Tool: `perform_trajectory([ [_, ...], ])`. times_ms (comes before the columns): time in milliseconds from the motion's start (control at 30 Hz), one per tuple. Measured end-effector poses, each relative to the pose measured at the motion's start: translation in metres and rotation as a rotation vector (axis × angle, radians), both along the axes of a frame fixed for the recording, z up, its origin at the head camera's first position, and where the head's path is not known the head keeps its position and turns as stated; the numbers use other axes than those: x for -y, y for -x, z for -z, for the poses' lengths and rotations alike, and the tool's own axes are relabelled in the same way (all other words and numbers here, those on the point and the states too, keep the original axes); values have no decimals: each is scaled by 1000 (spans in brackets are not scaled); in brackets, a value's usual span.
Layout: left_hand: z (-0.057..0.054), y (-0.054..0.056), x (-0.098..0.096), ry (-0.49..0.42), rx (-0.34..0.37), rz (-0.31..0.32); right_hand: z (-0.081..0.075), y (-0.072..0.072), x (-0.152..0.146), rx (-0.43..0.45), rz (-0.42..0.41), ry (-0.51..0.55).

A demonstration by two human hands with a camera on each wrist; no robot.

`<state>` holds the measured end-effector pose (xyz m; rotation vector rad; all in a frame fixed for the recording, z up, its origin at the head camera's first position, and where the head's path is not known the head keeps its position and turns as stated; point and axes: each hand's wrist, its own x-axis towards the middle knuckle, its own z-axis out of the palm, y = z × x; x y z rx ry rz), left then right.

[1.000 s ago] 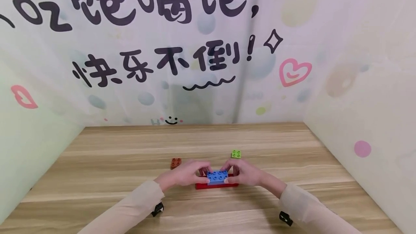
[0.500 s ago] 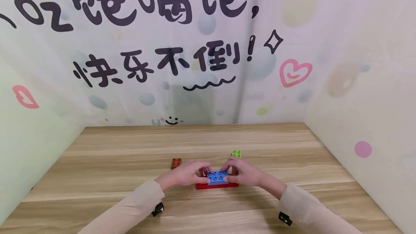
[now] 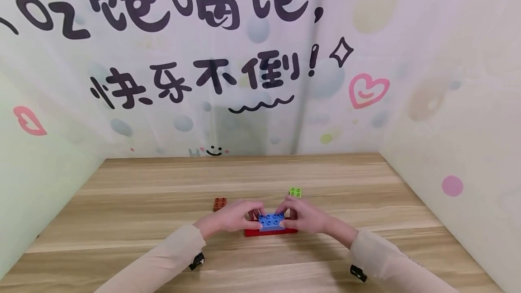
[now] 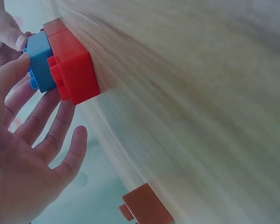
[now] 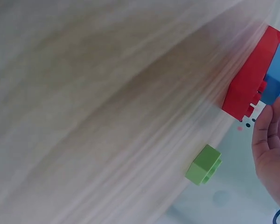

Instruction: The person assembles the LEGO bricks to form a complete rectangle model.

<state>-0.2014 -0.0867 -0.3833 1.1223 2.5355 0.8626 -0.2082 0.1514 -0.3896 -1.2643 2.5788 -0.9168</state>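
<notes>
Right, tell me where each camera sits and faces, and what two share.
Head: on the head, faces forward and down at the table and lettered backdrop; sleeves, left hand and right hand show.
Left wrist: on that wrist, faces the blue brick on the red base, plus brown brick; left hand and part of the right show.
Right wrist: on that wrist, faces the same two and the green brick; right hand shows.
Both wrist views share the blue brick and red base.

Forearms [image 3: 158, 257] slant inward — left grip [image 3: 234, 217] and right grip [image 3: 308, 217] facing, both pinching — thumbs [image 3: 255, 225] on near side.
</notes>
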Motion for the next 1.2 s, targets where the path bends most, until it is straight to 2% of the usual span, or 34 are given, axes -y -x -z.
perform_trajectory([
  [300,1,0,2,-17,6,-3,-2,4,-1,46,12,36],
  [533,2,0,2,-16,6,-12,-13,9,-7,107,85,84],
  [833,1,0,1,-5,0,-26,-27,26,-22,103,167,195],
  [1067,1,0,0,1,-8,-25,-25,36,-35,129,251,196],
  [1200,2,0,0,3,-13,-21,-19,41,-42,152,286,194],
])
